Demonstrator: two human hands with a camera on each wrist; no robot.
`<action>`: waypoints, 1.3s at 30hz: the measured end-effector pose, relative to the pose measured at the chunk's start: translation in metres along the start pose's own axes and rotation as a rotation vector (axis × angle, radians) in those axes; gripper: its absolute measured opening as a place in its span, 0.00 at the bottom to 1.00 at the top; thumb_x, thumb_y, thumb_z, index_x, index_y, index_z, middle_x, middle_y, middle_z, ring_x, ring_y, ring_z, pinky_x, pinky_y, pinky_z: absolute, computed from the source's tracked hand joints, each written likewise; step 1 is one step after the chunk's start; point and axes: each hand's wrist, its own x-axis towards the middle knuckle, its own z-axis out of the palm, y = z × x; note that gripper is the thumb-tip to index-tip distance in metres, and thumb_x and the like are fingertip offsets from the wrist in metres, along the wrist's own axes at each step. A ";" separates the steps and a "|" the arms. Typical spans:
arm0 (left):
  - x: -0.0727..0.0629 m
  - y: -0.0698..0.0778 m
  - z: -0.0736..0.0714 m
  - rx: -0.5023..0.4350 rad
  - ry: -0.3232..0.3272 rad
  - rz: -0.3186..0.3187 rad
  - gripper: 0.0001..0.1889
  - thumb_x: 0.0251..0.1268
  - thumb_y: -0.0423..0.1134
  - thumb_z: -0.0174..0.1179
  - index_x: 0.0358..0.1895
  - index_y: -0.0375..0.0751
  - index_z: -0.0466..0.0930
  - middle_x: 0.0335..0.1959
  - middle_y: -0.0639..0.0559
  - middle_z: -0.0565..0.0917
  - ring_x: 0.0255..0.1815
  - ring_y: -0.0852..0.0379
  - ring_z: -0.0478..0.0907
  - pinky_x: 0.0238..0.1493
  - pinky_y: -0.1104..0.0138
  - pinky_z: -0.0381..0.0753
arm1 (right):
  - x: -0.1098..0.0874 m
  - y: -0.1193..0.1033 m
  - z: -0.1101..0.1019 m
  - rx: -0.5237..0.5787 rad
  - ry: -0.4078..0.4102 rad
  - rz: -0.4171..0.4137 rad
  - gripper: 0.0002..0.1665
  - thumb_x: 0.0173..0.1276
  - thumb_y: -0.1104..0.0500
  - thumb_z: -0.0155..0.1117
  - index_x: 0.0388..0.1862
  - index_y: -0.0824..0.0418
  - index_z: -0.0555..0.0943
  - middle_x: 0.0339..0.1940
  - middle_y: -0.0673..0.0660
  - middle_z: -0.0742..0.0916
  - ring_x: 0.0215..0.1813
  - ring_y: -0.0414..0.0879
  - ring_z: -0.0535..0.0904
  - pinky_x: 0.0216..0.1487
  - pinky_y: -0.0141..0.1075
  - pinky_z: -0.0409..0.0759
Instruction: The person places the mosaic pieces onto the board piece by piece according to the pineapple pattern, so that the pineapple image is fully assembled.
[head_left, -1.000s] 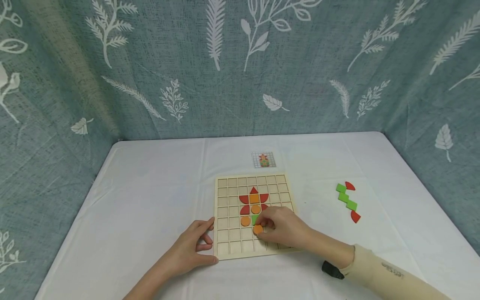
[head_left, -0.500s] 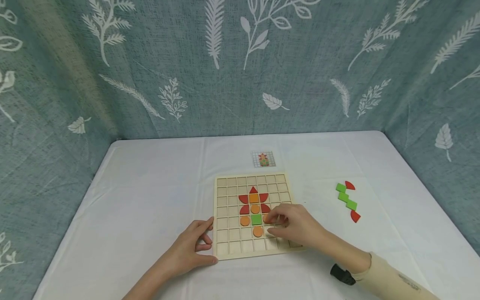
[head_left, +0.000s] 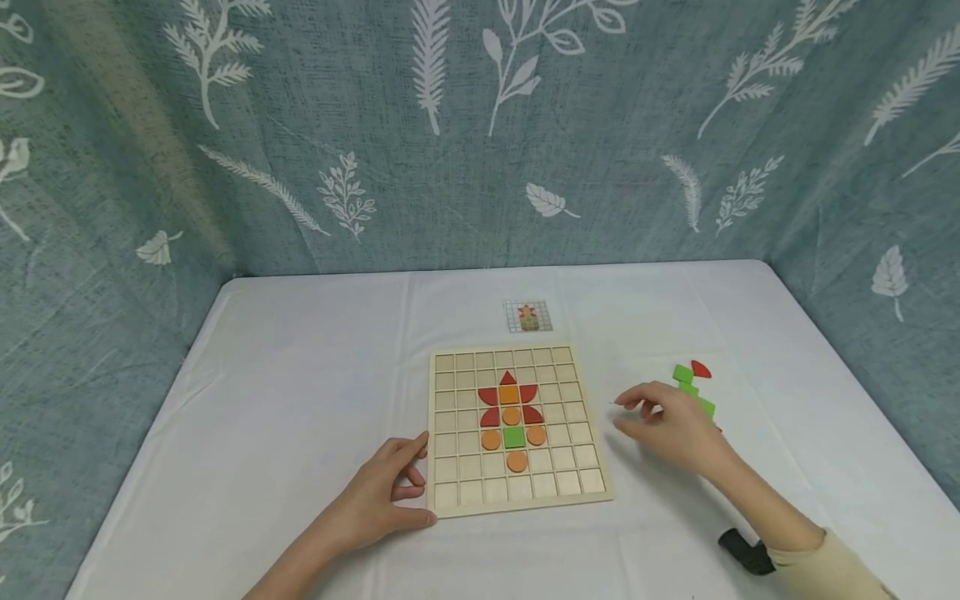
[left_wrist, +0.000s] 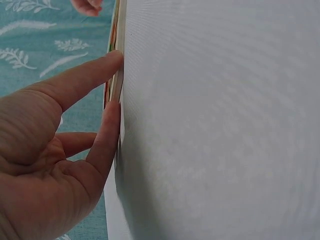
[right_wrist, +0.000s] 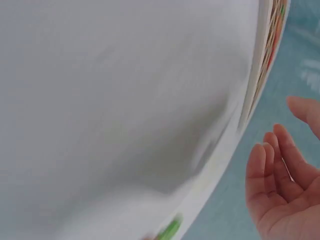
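Note:
A wooden grid board [head_left: 453, 400] lies flat on the table. Set in its cells are red triangle and quarter-round pieces [head_left: 487, 397], an orange square [head_left: 508, 394], a green square [head_left: 513, 437] and several orange discs [head_left: 517, 461]. My left hand [head_left: 378, 492] touches the board's left edge with index finger and thumb, the thumb at the near corner; the left wrist view shows these fingertips against the rim. To the right of the board, my right hand [head_left: 671, 425] is over the table with nothing in its fingers. It partly covers the green squares [head_left: 683, 373] and hides most of one red piece.
A small printed pattern card [head_left: 528, 317] lies behind the board. At the far end of the loose pieces sits a red quarter-round [head_left: 701, 369]. A black strap piece [head_left: 746, 552] shows beside my right forearm. Patterned blue-green curtains [head_left: 450, 167] stand around the white table [head_left: 322, 358].
My right hand has left an orange disc in the cell right of the green square and moved right, off the board. The disc below the green square was placed earlier. My left hand stays put.

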 end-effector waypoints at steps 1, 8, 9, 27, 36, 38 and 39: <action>0.000 0.000 0.000 0.000 0.000 0.002 0.50 0.46 0.29 0.76 0.73 0.26 0.55 0.59 0.39 0.66 0.46 0.55 0.72 0.51 0.73 0.82 | -0.001 0.006 -0.006 -0.014 0.008 0.030 0.13 0.57 0.60 0.75 0.42 0.58 0.86 0.34 0.49 0.85 0.36 0.43 0.77 0.34 0.32 0.82; 0.001 0.001 0.001 -0.009 -0.006 -0.007 0.50 0.46 0.31 0.76 0.73 0.27 0.55 0.59 0.39 0.66 0.46 0.54 0.71 0.52 0.73 0.82 | -0.010 0.044 -0.043 -0.094 0.061 0.172 0.20 0.59 0.57 0.74 0.47 0.67 0.82 0.40 0.62 0.85 0.42 0.54 0.79 0.30 0.34 0.80; 0.001 0.001 0.002 -0.010 -0.007 -0.007 0.51 0.46 0.31 0.76 0.73 0.26 0.55 0.59 0.39 0.66 0.46 0.54 0.71 0.51 0.73 0.82 | -0.011 0.049 -0.047 -0.105 0.061 0.193 0.21 0.59 0.57 0.74 0.48 0.67 0.82 0.42 0.63 0.84 0.43 0.56 0.79 0.30 0.35 0.80; 0.000 0.002 0.002 -0.013 -0.005 0.005 0.50 0.46 0.30 0.76 0.73 0.26 0.54 0.58 0.38 0.66 0.46 0.54 0.71 0.53 0.72 0.81 | 0.001 0.076 -0.045 -0.154 -0.016 0.276 0.22 0.59 0.56 0.72 0.46 0.70 0.81 0.40 0.63 0.85 0.40 0.53 0.77 0.31 0.36 0.78; -0.001 0.003 0.001 -0.003 -0.006 -0.002 0.50 0.46 0.30 0.76 0.73 0.26 0.55 0.59 0.38 0.66 0.46 0.54 0.71 0.52 0.73 0.81 | 0.004 0.074 -0.046 -0.149 -0.012 0.269 0.21 0.59 0.56 0.73 0.43 0.71 0.82 0.35 0.60 0.86 0.38 0.53 0.79 0.31 0.35 0.79; -0.001 0.003 0.001 -0.005 -0.005 -0.002 0.50 0.46 0.30 0.76 0.73 0.26 0.55 0.59 0.38 0.66 0.46 0.54 0.72 0.52 0.73 0.81 | 0.004 0.072 -0.046 -0.144 0.001 0.266 0.21 0.58 0.55 0.74 0.42 0.70 0.82 0.33 0.59 0.86 0.37 0.52 0.80 0.30 0.35 0.79; -0.001 0.003 0.001 -0.005 -0.005 -0.001 0.50 0.46 0.30 0.76 0.73 0.26 0.55 0.59 0.38 0.66 0.46 0.54 0.72 0.52 0.73 0.81 | 0.004 0.070 -0.046 -0.135 0.008 0.263 0.21 0.58 0.55 0.74 0.42 0.70 0.83 0.33 0.59 0.86 0.37 0.52 0.80 0.29 0.35 0.79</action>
